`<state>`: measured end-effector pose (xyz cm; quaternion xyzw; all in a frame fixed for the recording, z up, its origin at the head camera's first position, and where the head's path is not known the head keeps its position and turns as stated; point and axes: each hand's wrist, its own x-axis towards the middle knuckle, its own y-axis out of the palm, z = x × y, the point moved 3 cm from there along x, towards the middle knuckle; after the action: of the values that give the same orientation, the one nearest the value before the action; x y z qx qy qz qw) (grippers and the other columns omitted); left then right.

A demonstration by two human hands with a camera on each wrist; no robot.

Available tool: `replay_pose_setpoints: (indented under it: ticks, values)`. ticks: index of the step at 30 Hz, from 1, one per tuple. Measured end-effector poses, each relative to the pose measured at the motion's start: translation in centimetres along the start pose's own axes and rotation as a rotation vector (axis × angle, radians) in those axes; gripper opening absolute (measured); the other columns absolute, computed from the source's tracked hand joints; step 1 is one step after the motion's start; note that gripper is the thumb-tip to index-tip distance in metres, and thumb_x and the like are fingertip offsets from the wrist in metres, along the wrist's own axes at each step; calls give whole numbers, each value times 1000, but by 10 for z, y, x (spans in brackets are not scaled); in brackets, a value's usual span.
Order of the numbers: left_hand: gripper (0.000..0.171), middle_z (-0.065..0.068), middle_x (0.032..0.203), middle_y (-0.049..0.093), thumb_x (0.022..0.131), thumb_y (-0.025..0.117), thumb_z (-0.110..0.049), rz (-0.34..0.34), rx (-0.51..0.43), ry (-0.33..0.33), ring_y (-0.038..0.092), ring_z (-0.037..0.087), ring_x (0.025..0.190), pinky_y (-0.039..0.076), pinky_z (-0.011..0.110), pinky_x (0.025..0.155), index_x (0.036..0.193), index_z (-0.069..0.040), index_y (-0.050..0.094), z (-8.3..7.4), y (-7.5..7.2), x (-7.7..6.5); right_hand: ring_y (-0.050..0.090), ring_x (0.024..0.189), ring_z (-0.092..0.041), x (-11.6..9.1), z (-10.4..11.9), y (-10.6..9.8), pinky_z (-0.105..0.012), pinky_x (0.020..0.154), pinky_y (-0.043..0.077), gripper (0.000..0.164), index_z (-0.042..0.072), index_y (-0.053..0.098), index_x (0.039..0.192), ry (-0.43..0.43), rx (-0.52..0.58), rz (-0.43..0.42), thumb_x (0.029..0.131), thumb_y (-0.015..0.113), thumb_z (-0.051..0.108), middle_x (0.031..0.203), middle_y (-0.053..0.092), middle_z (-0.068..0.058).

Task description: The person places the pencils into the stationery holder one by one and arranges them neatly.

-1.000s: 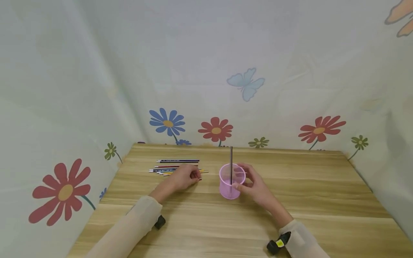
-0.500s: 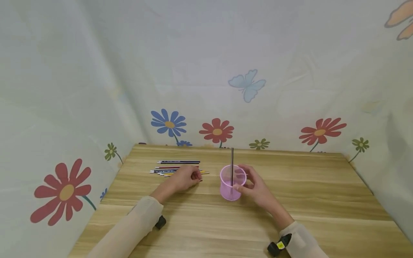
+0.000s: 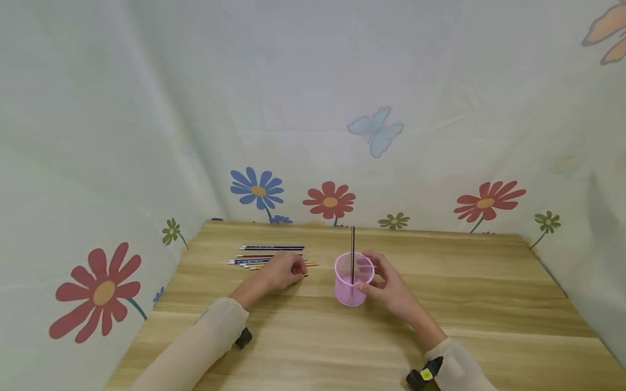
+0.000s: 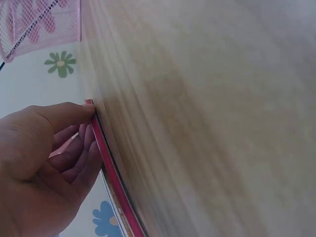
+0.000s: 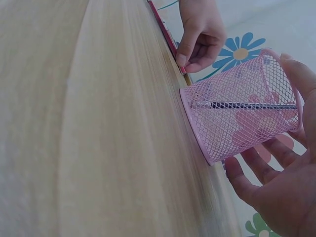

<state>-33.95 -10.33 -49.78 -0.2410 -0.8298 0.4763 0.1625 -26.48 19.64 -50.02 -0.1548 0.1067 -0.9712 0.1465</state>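
Observation:
My left hand [image 3: 282,270] is by the pencils on the wooden table. Its thumb and fingers pinch one end of a red pencil [image 4: 109,165], which lies along the tabletop; in the head view the hand hides most of it. To the right stands a pink mesh pencil cup [image 3: 342,292], upright on the table. A dark striped pencil [image 3: 352,244] stands inside and rises above the rim. My right hand [image 3: 388,279] holds the cup from its right side, thumb at the near rim and fingers round the far side.
Several loose pencils [image 3: 251,262] lie in a bunch left of and behind the left hand, partly covered by it. Two dark pencils [image 3: 271,247] lie together just beyond them. A flower-printed sheet [image 3: 420,163] encloses the table [image 3: 313,347] at the back and sides.
The whole head view has shifted slightly. Both hands keep their places on the pencil and the cup, with no other visible movement.

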Motion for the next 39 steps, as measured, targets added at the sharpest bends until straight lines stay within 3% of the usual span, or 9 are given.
replay_pose_setpoints:
  ticks: [5, 12, 23, 29, 39]
  values:
    - [7, -7, 86, 67, 97, 74, -5, 20, 38, 36, 60, 8, 79, 54, 29, 74, 94, -12, 74, -3, 1, 3, 53, 135, -47, -1, -1, -2, -59, 106, 51, 73, 13, 44, 156, 4, 1, -15, 94, 82, 11, 149, 52, -24]
    - [5, -8, 86, 66, 98, 76, -9, 44, 26, 26, 59, 10, 78, 53, 29, 74, 95, -13, 74, -12, -9, -4, 52, 136, -49, -2, 2, 1, -60, 107, 50, 74, 10, 42, 157, 3, 5, 8, 95, 82, 13, 150, 51, -24]
    - [5, -6, 88, 68, 100, 73, -8, -5, -37, 30, 62, 11, 82, 56, 30, 76, 104, -8, 76, -36, -41, -3, 52, 135, -49, -1, 0, 1, -59, 106, 51, 73, 10, 42, 157, 1, -2, -1, 95, 81, 11, 150, 51, -27]
    - [5, -4, 92, 69, 100, 72, -7, -14, -114, 75, 65, 12, 84, 58, 29, 75, 104, -9, 73, -48, -62, -4, 52, 135, -49, -1, -2, -2, -61, 106, 50, 73, 11, 43, 157, -11, 10, -10, 94, 81, 9, 149, 51, -26]
    - [10, 1, 99, 72, 98, 76, -9, -141, -173, 121, 71, 13, 88, 61, 27, 78, 108, -7, 72, -66, -98, -11, 49, 137, -50, 1, -2, 1, -62, 107, 49, 72, 12, 43, 156, -7, 23, 10, 95, 81, 11, 150, 50, -25]
